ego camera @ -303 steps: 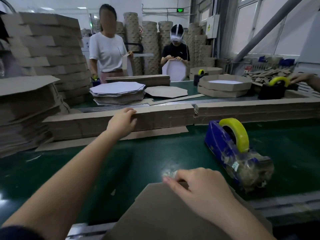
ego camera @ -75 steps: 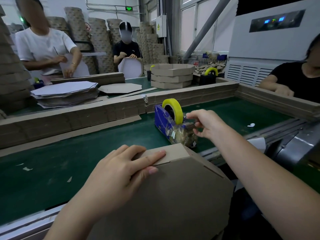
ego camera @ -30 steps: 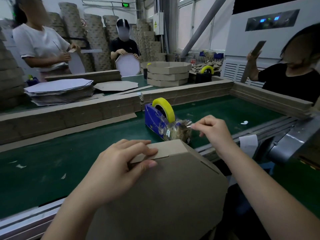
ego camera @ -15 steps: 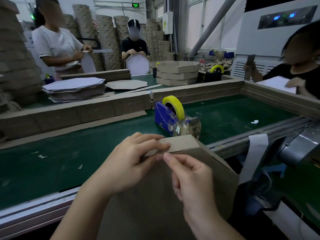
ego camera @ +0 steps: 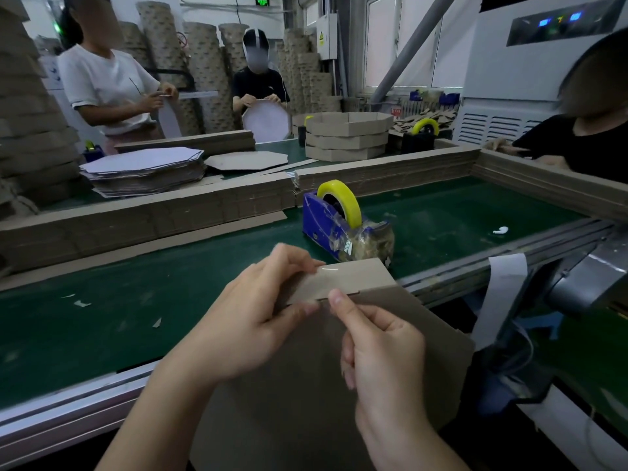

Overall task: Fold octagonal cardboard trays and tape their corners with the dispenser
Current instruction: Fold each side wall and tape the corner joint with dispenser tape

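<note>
Right, I've got the cardboard tray [ego camera: 306, 385] tipped up on edge at the near rim of the green belt [ego camera: 153, 300], with its brown underside facing me. My left hand [ego camera: 251, 317] pinches the folded side flap [ego camera: 353, 275] at the top, fingers curled over its far edge and thumb on the near face. My right hand [ego camera: 384, 355] is just beside it with the fingers curled. Its thumb and forefinger tips are nipped together on the tray, right at the fold line where flap meets base. A glossy streak [ego camera: 324, 266] shows on the flap by the left fingertips. I cannot tell whether any tape sits between the right fingers. Just behind the tray stands the blue tape dispenser [ego camera: 323, 219] with its yellow roll [ego camera: 345, 198]. Further back are a stack of finished trays [ego camera: 346, 137] and a pile of flat blanks [ego camera: 142, 164].
</note>
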Tool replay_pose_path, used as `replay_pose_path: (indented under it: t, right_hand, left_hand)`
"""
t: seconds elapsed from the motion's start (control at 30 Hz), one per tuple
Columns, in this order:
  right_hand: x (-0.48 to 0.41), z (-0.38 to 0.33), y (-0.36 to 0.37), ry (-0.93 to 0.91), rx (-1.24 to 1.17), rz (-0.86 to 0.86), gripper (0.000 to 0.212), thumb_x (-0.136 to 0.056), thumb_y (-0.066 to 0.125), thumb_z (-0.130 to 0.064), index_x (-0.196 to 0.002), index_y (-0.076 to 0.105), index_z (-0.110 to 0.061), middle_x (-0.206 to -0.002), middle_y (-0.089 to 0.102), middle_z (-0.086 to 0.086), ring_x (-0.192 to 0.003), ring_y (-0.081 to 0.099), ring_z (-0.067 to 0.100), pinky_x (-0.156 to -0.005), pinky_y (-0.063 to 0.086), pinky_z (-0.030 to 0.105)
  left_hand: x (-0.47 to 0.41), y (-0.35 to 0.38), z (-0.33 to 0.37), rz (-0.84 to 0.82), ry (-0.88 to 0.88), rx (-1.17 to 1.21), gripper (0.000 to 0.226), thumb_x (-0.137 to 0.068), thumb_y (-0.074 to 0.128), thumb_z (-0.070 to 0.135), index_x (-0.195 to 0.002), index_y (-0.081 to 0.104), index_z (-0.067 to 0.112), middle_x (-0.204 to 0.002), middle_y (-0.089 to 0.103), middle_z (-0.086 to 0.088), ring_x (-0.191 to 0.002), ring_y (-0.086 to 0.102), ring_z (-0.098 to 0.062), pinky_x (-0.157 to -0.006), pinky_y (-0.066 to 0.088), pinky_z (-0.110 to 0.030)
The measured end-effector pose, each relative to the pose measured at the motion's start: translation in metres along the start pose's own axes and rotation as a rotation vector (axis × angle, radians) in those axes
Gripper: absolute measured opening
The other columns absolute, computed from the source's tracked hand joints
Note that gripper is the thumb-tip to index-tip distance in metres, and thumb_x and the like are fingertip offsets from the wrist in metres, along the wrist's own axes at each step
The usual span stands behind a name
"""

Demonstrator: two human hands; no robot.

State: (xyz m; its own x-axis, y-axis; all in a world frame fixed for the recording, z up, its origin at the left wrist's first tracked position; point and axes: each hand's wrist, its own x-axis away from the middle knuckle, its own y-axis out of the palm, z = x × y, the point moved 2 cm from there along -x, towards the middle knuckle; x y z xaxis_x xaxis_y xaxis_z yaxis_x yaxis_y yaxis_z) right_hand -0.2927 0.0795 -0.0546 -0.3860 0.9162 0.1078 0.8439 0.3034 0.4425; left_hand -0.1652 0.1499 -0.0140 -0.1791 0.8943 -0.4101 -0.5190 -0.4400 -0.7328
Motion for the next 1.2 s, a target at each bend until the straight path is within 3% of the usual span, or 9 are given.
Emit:
replay_pose_path:
  t: [0.17,0.37,0.53,0.63,0.8,0.9,1.0,1.1,1.2]
  right_hand:
    - [-0.001,0.001,-0.004,-0.013,0.072,-0.066,0.022,-0.079,0.075,-0.021,-0.062,0.073,-0.009,-0.037,0.037,0.002,-0.031,0.027,0.008,-0.032,0.021,0.016]
    - [0.000,0.001,-0.009,0.020,0.105,-0.154,0.015,-0.079,0.074,-0.016,-0.065,0.075,-0.011,-0.038,0.040,0.002,-0.030,0.027,0.007,-0.032,0.021,0.014]
    - [0.001,0.003,-0.011,0.016,0.111,-0.183,0.018,-0.083,0.071,-0.014,-0.065,0.075,-0.012,-0.036,0.038,0.002,-0.028,0.026,0.007,-0.031,0.020,0.015]
    - [0.000,0.003,-0.014,0.007,0.132,-0.197,0.019,-0.083,0.071,-0.014,-0.065,0.075,-0.015,-0.036,0.038,0.002,-0.027,0.026,0.008,-0.031,0.020,0.014]
    - [-0.001,0.010,-0.024,0.027,0.459,-0.288,0.030,-0.082,0.073,-0.031,-0.063,0.070,-0.008,-0.036,0.044,0.003,-0.029,0.033,0.011,-0.035,0.025,0.019]
    - [-0.004,-0.011,-0.032,-0.456,0.486,-0.183,0.031,-0.078,0.068,-0.050,-0.066,0.070,-0.020,-0.041,0.050,-0.004,-0.036,0.043,0.003,-0.042,0.031,0.013]
    - [-0.023,-0.042,-0.031,-0.892,0.782,-0.054,0.016,-0.089,0.057,-0.040,-0.092,0.070,-0.031,-0.082,0.060,-0.015,-0.076,0.056,0.005,-0.067,0.043,0.019]
    - [-0.047,-0.046,-0.026,-0.598,1.044,-0.285,0.034,-0.090,0.047,-0.048,-0.112,0.066,-0.030,-0.106,0.058,-0.014,-0.101,0.053,0.009,-0.086,0.043,0.029]
    - [-0.043,-0.041,-0.024,-0.534,1.078,-0.389,0.041,-0.088,0.035,-0.061,-0.104,0.058,-0.032,-0.080,0.060,-0.015,-0.078,0.056,0.007,-0.062,0.037,0.024]
  left_hand:
    - [0.000,-0.001,0.001,-0.019,0.069,-0.102,0.027,-0.091,0.043,0.046,-0.114,0.057,0.043,-0.131,0.054,0.024,-0.121,0.049,-0.005,-0.097,0.043,-0.045]
    - [0.001,-0.005,0.004,0.025,-0.011,0.018,0.034,-0.087,0.045,0.050,-0.106,0.069,0.034,-0.124,0.060,0.022,-0.121,0.051,-0.007,-0.098,0.042,-0.045]
    - [-0.005,0.002,0.017,0.152,-0.077,-0.152,0.038,-0.082,0.045,0.065,-0.082,0.066,0.033,-0.099,0.068,0.018,-0.097,0.060,-0.005,-0.082,0.049,-0.039]
    - [-0.006,0.008,0.020,0.233,-0.060,-0.188,0.028,-0.080,0.057,0.056,-0.078,0.069,0.031,-0.095,0.070,0.018,-0.092,0.063,-0.008,-0.073,0.052,-0.039]
    - [-0.002,0.008,0.013,0.261,-0.025,-0.148,0.029,-0.083,0.067,0.051,-0.079,0.073,0.023,-0.095,0.065,0.027,-0.098,0.064,-0.012,-0.074,0.055,-0.043]
    - [0.004,0.006,0.016,0.259,0.006,-0.213,0.027,-0.079,0.065,0.052,-0.084,0.074,0.027,-0.102,0.068,0.020,-0.097,0.064,-0.013,-0.071,0.056,-0.043]
    - [0.010,0.006,0.022,0.217,-0.002,-0.319,0.026,-0.077,0.068,0.047,-0.095,0.073,0.029,-0.109,0.068,0.016,-0.099,0.063,-0.015,-0.072,0.056,-0.041]
    - [0.016,0.002,0.024,0.102,-0.018,-0.430,0.042,-0.073,0.080,0.042,-0.111,0.070,0.027,-0.113,0.064,0.011,-0.101,0.062,-0.018,-0.075,0.055,-0.039]
    - [0.017,-0.002,0.028,0.025,-0.034,-0.554,0.056,-0.072,0.079,0.045,-0.122,0.063,0.026,-0.115,0.063,0.009,-0.101,0.061,-0.019,-0.083,0.051,-0.035]
